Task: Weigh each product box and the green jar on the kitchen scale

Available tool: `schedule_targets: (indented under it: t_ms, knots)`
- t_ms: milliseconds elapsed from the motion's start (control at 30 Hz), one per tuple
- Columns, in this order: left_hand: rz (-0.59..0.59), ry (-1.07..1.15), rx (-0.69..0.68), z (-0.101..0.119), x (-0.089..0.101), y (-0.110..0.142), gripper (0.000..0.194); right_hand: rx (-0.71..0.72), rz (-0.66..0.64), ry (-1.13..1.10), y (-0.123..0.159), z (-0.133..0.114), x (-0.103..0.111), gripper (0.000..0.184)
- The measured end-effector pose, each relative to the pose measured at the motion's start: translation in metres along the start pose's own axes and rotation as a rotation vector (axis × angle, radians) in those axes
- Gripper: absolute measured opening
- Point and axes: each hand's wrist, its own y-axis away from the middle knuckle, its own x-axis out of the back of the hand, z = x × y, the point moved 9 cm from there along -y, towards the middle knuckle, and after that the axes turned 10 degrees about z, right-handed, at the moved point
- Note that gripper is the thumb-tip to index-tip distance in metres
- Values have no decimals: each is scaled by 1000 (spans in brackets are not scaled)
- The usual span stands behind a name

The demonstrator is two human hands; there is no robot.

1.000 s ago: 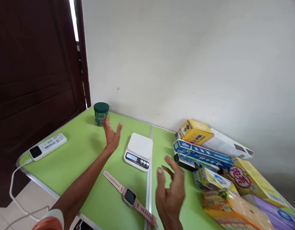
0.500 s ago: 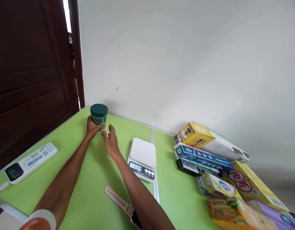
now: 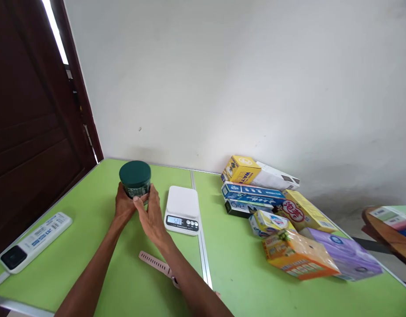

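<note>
A round dark green jar [image 3: 135, 175] with a flat lid is held upright between both hands over the left half of the green table. My left hand [image 3: 125, 207] wraps round its left side and lower front. On the right side, my right hand [image 3: 151, 211] presses against it, thumb at the front. Just to the right of that hand lies a white kitchen scale [image 3: 182, 207], its display lit and its plate bare. A watch with a pink strap [image 3: 156, 264] lies partly under my right forearm.
A white power bank [image 3: 38, 240] with a cable lies at the left edge of the green table [image 3: 242, 281]. Several boxes, among them a blue one [image 3: 252, 193], and a purple tissue pack [image 3: 346, 255] are heaped at the right. A wall closes the back; a dark door [image 3: 34, 132] stands left.
My right hand has closed onto the jar beside my left hand. The jar has come nearer to me, and the view has turned to the right.
</note>
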Motion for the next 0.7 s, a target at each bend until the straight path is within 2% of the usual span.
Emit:
schedule_targets:
  t_ms: [100,167,233,300,367,467,567,700]
  knots:
    - [-140,107,-53,43,-38,25,81,73,190,40,13,-11,60,101]
    - [-233,170,-60,63,-67,42,81,139,309,76,18,-12,99,95]
    - [-295,188,-55,72,-92,58,78,202,379,102,20,-8,131,89]
    - [-332,172,-48,72,-113,69,77,232,403,116,19,1,154,85]
    - [-359,156,-44,66,-130,76,77,228,414,115,16,13,170,82]
    - [-386,121,-48,56,-147,79,77,200,430,102,10,32,183,81]
    - [-382,76,-61,48,-154,75,77,177,423,76,5,44,185,80]
    - [-395,71,-67,41,-158,70,81,186,403,39,0,45,185,76]
